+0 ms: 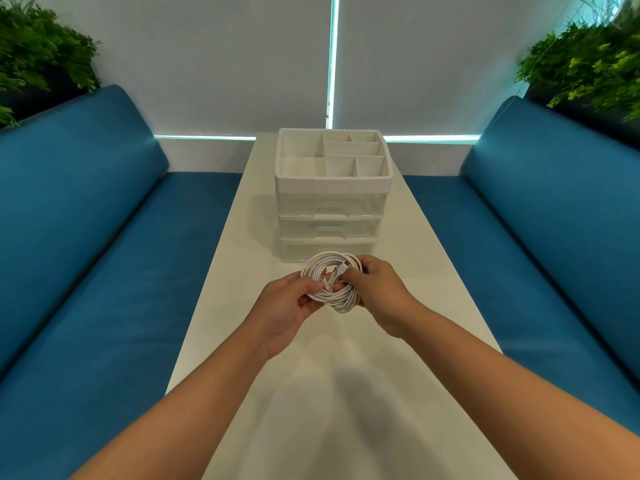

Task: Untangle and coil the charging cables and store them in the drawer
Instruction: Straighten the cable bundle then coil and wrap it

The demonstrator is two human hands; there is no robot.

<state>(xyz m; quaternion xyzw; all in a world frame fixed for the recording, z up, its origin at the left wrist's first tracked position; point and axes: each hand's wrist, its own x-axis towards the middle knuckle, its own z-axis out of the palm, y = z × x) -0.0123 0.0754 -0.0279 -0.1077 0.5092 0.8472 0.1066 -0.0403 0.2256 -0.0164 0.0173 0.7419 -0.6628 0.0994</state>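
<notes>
A bundle of white charging cables, wound into a round coil, hangs between both hands just above the white table. My left hand grips the coil's left side. My right hand pinches its right side, with plug ends showing in the middle. Just behind the coil stands a clear plastic drawer unit with three drawers, all pushed in. Its white top tray is split into several compartments that look empty.
Blue cushioned benches run along both sides of the narrow table. Green plants sit on the ledges at the back left and back right. A white roller blind covers the window behind the drawer unit.
</notes>
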